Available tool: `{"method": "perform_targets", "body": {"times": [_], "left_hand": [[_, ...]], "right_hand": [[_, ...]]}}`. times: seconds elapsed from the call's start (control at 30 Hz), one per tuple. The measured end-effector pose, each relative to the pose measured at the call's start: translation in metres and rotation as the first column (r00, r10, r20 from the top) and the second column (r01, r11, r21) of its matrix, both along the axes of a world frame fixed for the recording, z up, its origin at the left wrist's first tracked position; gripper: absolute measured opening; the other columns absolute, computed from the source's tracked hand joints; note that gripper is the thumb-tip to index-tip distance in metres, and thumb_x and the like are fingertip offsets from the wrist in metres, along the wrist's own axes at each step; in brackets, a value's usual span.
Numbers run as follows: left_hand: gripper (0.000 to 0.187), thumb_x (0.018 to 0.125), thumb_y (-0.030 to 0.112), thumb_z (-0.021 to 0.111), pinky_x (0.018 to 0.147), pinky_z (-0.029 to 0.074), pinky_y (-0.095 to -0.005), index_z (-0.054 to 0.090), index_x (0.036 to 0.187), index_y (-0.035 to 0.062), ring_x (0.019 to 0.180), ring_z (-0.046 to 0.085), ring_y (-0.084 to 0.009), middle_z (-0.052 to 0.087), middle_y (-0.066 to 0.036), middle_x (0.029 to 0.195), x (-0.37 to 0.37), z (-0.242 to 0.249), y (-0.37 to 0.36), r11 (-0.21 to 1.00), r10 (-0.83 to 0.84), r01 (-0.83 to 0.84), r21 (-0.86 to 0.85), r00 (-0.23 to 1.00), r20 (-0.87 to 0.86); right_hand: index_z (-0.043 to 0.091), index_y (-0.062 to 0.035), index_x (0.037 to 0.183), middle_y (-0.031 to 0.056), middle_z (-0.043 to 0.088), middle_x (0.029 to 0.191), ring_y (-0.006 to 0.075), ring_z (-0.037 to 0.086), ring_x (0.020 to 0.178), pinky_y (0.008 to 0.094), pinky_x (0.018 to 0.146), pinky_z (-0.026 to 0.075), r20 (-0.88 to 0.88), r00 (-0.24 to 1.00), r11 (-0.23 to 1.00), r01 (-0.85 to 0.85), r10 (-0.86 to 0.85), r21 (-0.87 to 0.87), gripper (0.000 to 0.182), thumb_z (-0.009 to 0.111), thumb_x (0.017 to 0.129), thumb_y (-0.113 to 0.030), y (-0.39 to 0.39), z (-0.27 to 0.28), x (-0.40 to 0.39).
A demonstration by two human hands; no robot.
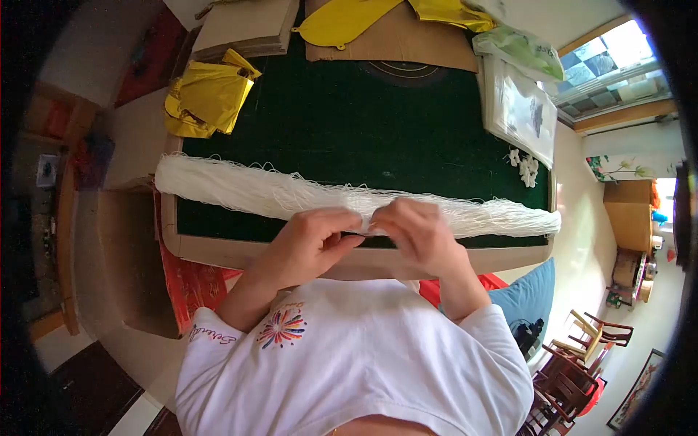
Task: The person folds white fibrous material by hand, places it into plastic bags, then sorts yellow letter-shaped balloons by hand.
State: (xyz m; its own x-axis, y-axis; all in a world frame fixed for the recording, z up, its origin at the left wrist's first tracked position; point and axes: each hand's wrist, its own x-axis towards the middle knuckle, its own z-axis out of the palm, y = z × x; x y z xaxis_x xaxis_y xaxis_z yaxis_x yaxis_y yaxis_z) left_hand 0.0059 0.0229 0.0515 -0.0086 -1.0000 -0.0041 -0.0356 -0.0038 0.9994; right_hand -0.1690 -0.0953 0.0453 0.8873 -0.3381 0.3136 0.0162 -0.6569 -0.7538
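Observation:
A long bundle of white string (247, 187) lies across the near side of the green-topped table, with loose strands looping up along its upper edge. In front of its middle, my left hand (323, 236) is closed in a pinch, thumb and fingertips together. Close to its right, my right hand (416, 231) also pinches, its fingers slightly blurred. The fingertips of both hands nearly meet, and something small and pale shows between them, too small to name. The hands cover part of the bundle.
Yellow foil balloons (211, 96) lie at the left and a flat yellow one (349, 20) at the back on cardboard (407, 42). Stacked clear plastic bags (518, 109) and small white pieces (525, 167) sit at the right. A blue cushion (527, 294) is below the table's right edge.

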Motion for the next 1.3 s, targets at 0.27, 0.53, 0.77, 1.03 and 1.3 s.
{"method": "perform_targets", "body": {"times": [0.27,0.53,0.77,1.03,1.3], "left_hand": [[0.031,0.087,-0.004,0.051,0.055,0.048,-0.0245,0.057,0.116,0.0033,0.066,0.061,-0.0148,0.062,-0.015,0.111,-0.011,-0.021,-0.016,0.898,0.287,-0.112,-0.425,0.882,0.375],[0.008,0.091,0.004,0.050,0.051,0.043,-0.0253,0.055,0.091,-0.0016,0.059,0.055,-0.0128,0.055,-0.007,0.076,-0.012,-0.012,-0.011,0.994,0.105,-0.096,-0.047,0.957,0.269],[0.016,0.094,0.007,0.046,0.049,0.041,-0.0250,0.052,0.083,-0.0016,0.055,0.051,-0.0102,0.052,-0.005,0.069,-0.017,-0.019,-0.012,0.987,0.149,-0.130,-0.094,0.960,0.237],[0.015,0.094,0.011,0.044,0.048,0.041,-0.0288,0.039,0.106,0.0036,0.055,0.056,-0.0168,0.056,-0.010,0.069,-0.018,-0.042,-0.018,0.941,0.292,-0.318,0.111,0.934,0.205],[0.024,0.094,0.019,0.051,0.046,0.041,-0.0209,0.048,0.112,0.0033,0.053,0.051,-0.0079,0.059,-0.008,0.080,-0.002,-0.031,-0.022,0.925,0.269,-0.147,0.349,0.903,-0.334]], "right_hand": [[0.059,0.0009,0.090,0.0123,0.056,0.074,0.0274,0.056,0.064,0.0332,0.054,0.044,0.031,0.990,0.990,0.135,-0.136,0.039,0.012,0.061,0.079,0.003,0.010,-0.004,0.008],[0.058,-0.0001,0.098,0.0094,0.061,0.084,0.0188,0.062,0.071,0.0258,0.062,0.048,0.039,0.984,0.974,0.168,-0.175,0.151,0.028,0.070,0.073,0.002,0.004,-0.001,0.006],[0.060,-0.0029,0.094,0.0093,0.060,0.082,0.0231,0.062,0.070,0.0310,0.059,0.049,-0.007,0.991,0.979,0.132,-0.132,0.154,0.018,0.066,0.078,-0.001,0.004,-0.003,0.005],[0.060,-0.0012,0.086,0.0095,0.059,0.079,0.0238,0.059,0.071,0.0312,0.057,0.047,-0.065,0.998,0.976,0.018,-0.004,0.218,0.011,0.064,0.076,0.002,0.009,-0.018,0.012],[0.058,-0.0031,0.089,0.0104,0.055,0.080,0.0285,0.057,0.073,0.0354,0.061,0.047,0.017,0.997,0.997,-0.070,0.070,-0.021,0.010,0.061,0.079,-0.001,-0.004,-0.003,0.001]]}}
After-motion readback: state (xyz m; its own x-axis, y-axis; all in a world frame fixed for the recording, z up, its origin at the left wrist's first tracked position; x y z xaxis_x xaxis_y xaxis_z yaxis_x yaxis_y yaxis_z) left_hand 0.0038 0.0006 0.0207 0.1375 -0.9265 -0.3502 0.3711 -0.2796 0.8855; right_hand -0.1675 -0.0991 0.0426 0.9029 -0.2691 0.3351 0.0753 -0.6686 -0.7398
